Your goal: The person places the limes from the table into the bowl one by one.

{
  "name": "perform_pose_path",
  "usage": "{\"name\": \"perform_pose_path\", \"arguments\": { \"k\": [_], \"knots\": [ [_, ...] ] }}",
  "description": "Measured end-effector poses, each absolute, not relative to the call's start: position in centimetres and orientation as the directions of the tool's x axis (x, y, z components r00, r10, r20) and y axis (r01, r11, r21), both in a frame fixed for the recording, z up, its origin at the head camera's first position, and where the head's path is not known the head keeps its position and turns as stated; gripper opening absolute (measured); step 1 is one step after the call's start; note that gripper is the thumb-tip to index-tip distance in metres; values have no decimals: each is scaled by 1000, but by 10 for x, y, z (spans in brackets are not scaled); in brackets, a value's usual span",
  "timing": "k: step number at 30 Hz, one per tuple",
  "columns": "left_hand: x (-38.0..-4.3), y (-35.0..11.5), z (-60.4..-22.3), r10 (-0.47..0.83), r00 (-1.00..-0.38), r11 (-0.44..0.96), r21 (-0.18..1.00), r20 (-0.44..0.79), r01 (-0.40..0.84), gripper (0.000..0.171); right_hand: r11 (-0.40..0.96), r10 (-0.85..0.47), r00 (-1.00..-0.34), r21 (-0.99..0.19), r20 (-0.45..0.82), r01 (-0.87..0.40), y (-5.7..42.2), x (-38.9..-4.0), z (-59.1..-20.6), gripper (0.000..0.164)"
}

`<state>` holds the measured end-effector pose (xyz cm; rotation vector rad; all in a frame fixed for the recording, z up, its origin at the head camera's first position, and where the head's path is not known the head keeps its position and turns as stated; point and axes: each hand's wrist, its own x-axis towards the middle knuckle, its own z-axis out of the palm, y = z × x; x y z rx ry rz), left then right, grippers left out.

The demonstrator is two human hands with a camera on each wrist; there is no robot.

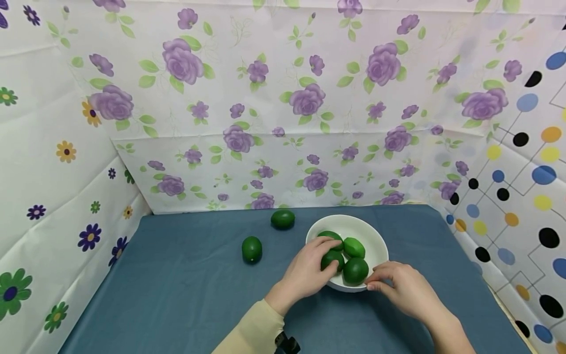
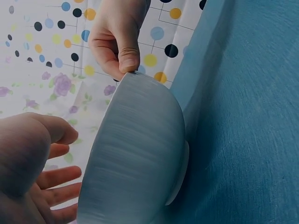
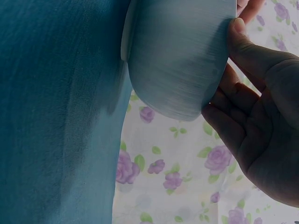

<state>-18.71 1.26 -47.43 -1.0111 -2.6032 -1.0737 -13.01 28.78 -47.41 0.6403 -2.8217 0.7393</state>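
Observation:
A white bowl (image 1: 376,238) stands on the blue cloth with several green fruits in it. Three are dark green and oval, like this one (image 1: 355,271); the other is a lighter lime (image 1: 354,248). My left hand (image 1: 311,265) reaches over the bowl's left side, thumb and fingers spread above a dark green fruit (image 1: 332,261). In the left wrist view its fingers (image 2: 60,177) are apart and loosely bent beside the rim. My right hand (image 1: 404,290) pinches the bowl's near right rim between thumb and fingers, also seen in the right wrist view on the bowl's side (image 3: 182,60).
Two more dark green fruits lie on the cloth left of the bowl, one nearer (image 1: 252,250) and one by the back edge (image 1: 282,219). A flowered sheet (image 1: 274,98) rises behind the table (image 1: 185,285); a dotted sheet (image 1: 522,196) stands at the right.

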Motion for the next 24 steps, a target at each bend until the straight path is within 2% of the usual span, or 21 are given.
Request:
{"name": "perform_pose_path", "arguments": {
  "k": [12,18,24],
  "knots": [
    [-189,-22,-478,425,-759,428,630,493,648,42,806,-356,-900,-405,252,-433,287,-126,-476,18],
    [-189,-49,-482,370,-778,428,650,507,627,41,793,-397,-873,-373,284,-482,287,-126,-477,22],
    [-187,-75,-487,330,-807,466,659,489,590,42,793,-394,-886,-397,243,-461,287,-126,-476,18]
  ]
}}
